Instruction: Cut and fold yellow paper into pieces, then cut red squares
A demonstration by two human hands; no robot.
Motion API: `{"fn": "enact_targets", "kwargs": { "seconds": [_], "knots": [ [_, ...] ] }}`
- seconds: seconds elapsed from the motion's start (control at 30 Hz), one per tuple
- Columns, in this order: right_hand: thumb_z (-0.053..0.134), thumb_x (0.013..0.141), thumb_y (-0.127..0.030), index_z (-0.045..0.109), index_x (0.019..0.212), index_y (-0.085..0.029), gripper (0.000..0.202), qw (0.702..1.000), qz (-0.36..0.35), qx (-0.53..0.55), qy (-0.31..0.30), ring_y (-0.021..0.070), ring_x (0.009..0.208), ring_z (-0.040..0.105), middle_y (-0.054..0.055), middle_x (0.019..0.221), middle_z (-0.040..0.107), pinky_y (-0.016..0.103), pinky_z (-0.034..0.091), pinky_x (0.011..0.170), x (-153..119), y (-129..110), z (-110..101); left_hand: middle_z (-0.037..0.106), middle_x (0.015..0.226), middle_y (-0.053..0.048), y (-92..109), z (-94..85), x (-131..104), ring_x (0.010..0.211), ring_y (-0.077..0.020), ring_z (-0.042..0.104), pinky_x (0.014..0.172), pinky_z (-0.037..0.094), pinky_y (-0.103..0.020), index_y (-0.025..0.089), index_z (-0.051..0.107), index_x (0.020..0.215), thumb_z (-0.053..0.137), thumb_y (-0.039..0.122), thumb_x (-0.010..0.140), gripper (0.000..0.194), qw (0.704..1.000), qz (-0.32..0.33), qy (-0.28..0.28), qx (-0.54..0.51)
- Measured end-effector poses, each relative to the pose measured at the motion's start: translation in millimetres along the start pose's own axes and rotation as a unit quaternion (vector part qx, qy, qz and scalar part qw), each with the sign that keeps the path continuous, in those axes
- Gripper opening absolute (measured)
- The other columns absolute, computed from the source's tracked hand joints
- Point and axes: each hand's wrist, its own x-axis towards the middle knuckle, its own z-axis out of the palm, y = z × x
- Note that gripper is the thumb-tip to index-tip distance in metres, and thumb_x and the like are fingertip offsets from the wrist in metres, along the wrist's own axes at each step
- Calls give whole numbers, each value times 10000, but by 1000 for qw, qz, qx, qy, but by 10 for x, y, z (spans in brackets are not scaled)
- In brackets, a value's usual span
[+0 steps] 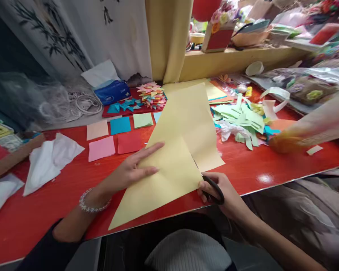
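A: What is under the hands?

B: A large, smooth sheet of pale yellow paper (164, 177), straight-edged and pointed at its seven o'clock corner, lying across the middle of the glossy red desk (59, 195).

A: And the left hand (138, 167)?

B: Flat on the sheet's nine o'clock side, fingers loosely spread, pressing rather than gripping. A bracelet (92, 208) of clear, faceted-looking beads circles that wrist.

A: The right hand (214, 190)?

B: At four o'clock on the sheet, closed around the rounded black handles of a pair of scissors (219, 192). The blades are mostly hidden by the paper, and a straight edge runs from them toward eleven o'clock.

A: What lies around it?

B: At ten o'clock, neat matte paper squares (129, 142) in peach, teal, green, pink and red. At eleven, a spiky heap of folded paper pieces (152, 96). At two, a loose tangle of flat, pale green paper strips (240, 116). At nine, soft, creased white tissue (48, 163).

A: And that streaky shape toward three?

B: Perhaps a translucent plastic bag (316, 122); it is too blurred to be sure.
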Motion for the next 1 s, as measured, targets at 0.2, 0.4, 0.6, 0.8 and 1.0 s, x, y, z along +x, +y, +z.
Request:
{"fn": "enact_targets", "kwargs": {
  "seconds": [0.2,0.4,0.6,0.8,1.0],
  "knots": [
    [694,706,-446,525,656,-148,346,1000,-1,10,-19,58,477,423,-35,552,448,165,291,443,-18,38,-53,325,1483,97,26,7,-18,1339,-188,348,1077,332,-289,420,358,1366,589,372,845,572,1000,2,-21,-16],
    [685,717,-443,481,637,-158,360,1000,-7,2,-25,67,483,430,-40,562,405,180,322,457,-22,21,-52,314,1489,87,22,16,-14,1349,-205,329,1077,335,-310,417,369,1361,592,370,842,567,1000,0,-17,-18],
    [698,715,-417,489,635,-152,347,1000,-6,3,-18,60,480,425,-40,559,416,175,330,459,-10,14,-44,313,1491,69,18,23,-15,1368,-208,290,1084,324,-301,386,372,1370,596,369,839,577,1000,1,-17,-21],
    [685,721,-437,498,652,-159,342,1000,2,12,-25,58,471,403,-36,585,418,179,342,444,-1,19,-47,310,1489,87,2,35,-10,1369,-191,288,1093,310,-298,403,355,1373,595,361,841,585,999,2,-37,-32],
    [709,714,-371,597,692,-156,243,1000,11,1,-9,59,493,425,-31,594,455,162,374,450,-8,-20,-16,305,1493,59,9,41,-8,1367,-217,292,1084,329,-326,371,362,1379,596,372,835,592,999,-4,-34,-34]
  ]
}}
